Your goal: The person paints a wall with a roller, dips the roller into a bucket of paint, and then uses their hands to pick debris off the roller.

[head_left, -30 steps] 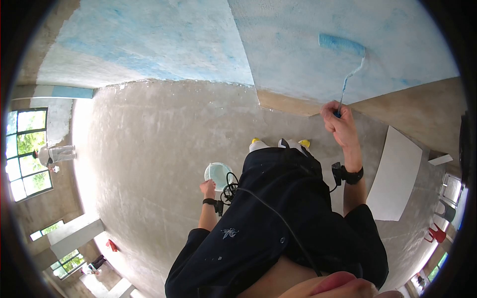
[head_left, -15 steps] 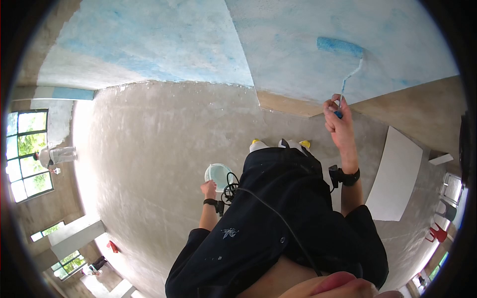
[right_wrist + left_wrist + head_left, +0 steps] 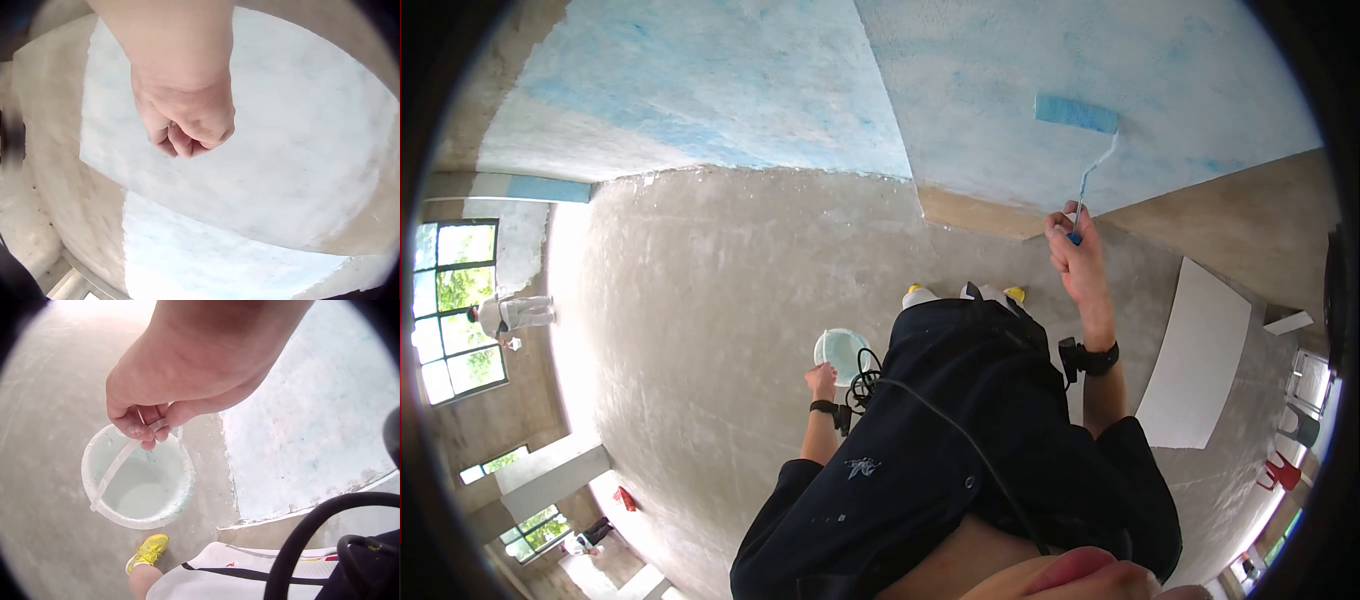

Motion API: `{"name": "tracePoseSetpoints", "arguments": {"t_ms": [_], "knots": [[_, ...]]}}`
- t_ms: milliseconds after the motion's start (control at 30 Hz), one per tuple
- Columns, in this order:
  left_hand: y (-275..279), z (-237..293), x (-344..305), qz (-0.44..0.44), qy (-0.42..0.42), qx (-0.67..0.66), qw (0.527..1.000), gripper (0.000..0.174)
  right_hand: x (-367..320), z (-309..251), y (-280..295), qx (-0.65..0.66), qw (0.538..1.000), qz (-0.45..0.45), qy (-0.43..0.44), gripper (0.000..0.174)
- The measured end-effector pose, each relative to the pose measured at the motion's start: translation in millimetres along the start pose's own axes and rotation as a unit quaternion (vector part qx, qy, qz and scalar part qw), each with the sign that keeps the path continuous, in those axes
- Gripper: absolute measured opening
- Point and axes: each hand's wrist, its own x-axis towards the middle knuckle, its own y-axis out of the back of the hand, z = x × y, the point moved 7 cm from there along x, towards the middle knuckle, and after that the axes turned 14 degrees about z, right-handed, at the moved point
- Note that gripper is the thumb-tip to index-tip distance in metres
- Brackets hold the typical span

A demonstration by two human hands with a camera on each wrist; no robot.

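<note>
In the head view, my right hand grips a paint roller by its blue handle. The roller's light-blue sleeve lies against the blue-painted wall, joined to the handle by a bent, paint-streaked rod. From the right wrist, the curled hand hides the whole roller. On the other side, my left hand has its fingers hooked round the pale bail of a white bucket. That bucket hangs below the hand, with pale bluish liquid inside and paint smears on its inner wall.
A black cable runs across the dark shirt, bunched near the bucket. A white panel lies on the concrete floor at right. Farther off are a red chair and a person by the left window.
The roller has come down the wall and a little to the left, with my right hand following and its fingers shifting on the handle. My left hand and the bucket stay nearly still.
</note>
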Motion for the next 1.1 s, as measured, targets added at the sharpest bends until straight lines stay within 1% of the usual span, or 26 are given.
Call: {"name": "tracePoseSetpoints", "arguments": {"t_ms": [233, 300, 467, 567, 633, 667, 700, 733, 800, 833, 867, 900, 933, 1000, 1033, 1067, 1100], "knots": [[2.5, -0.4, 0.7, 0.006, 0.003, -0.001, 1.0, 0.011, 7.2, 18.3, 13.1, 0.006, 1.0, 0.002, -0.003, 0.038], [2.5, 0.0, 0.7, 0.001, 0.0, 0.004, 1.0, 0.01, 9.1, 25.8, 18.8, -0.016, 1.0, 0.021, 0.0, 0.039], [3.2, -7.3, 5.6, 0.018, 0.014, -0.01, 1.0, 0.011, 6.1, 35.6, 23.2, -0.034, 0.999, 0.029, 0.01, 0.04], [2.8, -7.6, 4.6, 0.01, 0.014, -0.033, 0.999, 0.007, -1.0, 25.4, 14.8, -0.041, 0.998, 0.031, 0.02, 0.041], [5.6, -7.3, 7.0, 0.01, 0.013, -0.02, 1.0, 0.01, -9.0, 9.1, 3.0, -0.042, 0.998, 0.03, 0.025, 0.041], [6.1, -8.0, 9.2, 0.01, 0.012, -0.007, 1.0, 0.013, -12.5, -0.6, -2.8, -0.051, 0.997, 0.029, 0.039, 0.035], [6.2, -8.8, 11.6, 0.01, 0.011, -0.006, 1.0, 0.013, -16.0, -8.6, -7.5, -0.06, 0.996, 0.029, 0.053, 0.028], [6.3, -8.5, 12.9, 0.011, 0.009, -0.006, 1.0, 0.014, -18.1, -15.1, -10.2, -0.059, 0.996, 0.03, 0.052, 0.028], [7.2, -8.0, 14.0, 0.01, 0.005, -0.005, 1.0, 0.014, -22.6, -28.9, -19.0, 0.002, 0.999, 0.001, 0.052, 0.008], [7.0, -7.3, 13.6, 0.007, 0.001, -0.003, 1.0, 0.014, -25.1, -34.6, -21.8, 0.003, 0.999, 0.003, 0.053, 0.008], [6.7, -6.7, 13.4, 0.005, -0.003, -0.002, 1.0, 0.013, -27.7, -43.6, -24.7, -0.018, 0.995, 0.01, 0.093, 0.01], [7.3, -6.0, 12.2, 0.005, -0.004, -0.002, 1.0, 0.013, -29.2, -50.4, -26.9, -0.039, 0.99, 0.018, 0.132, 0.019], [8.9, -3.8, 10.1, 0.005, -0.012, 0.011, 1.0, 0.012, -28.1, -50.2, -29.1, -0.038, 0.99, 0.018, 0.133, 0.019], [9.4, -0.2, 6.4, 0.005, -0.022, 0.022, 1.0, 0.011, -21.3, -50.9, -22.5, -0.15, 0.962, 0.108, 0.202, 0.029], [9.7, -0.5, 4.9, -0.002, -0.012, 0.004, 1.0, 0.01, -15.2, -47.0, -21.5, -0.149, 0.962, 0.108, 0.204, 0.029], [9.9, -0.7, 4.3, -0.008, -0.003, -0.016, 1.0, 0.009, -5.5, -33.7, -15.8, -0.075, 0.982, 0.099, 0.141, 0.031], [9.6, -2.1, 5.8, -0.008, -0.004, -0.018, 1.0, 0.009, 2.5, -18.1, -9.6, -0.002, 0.993, 0.088, 0.076, 0.033]]}}
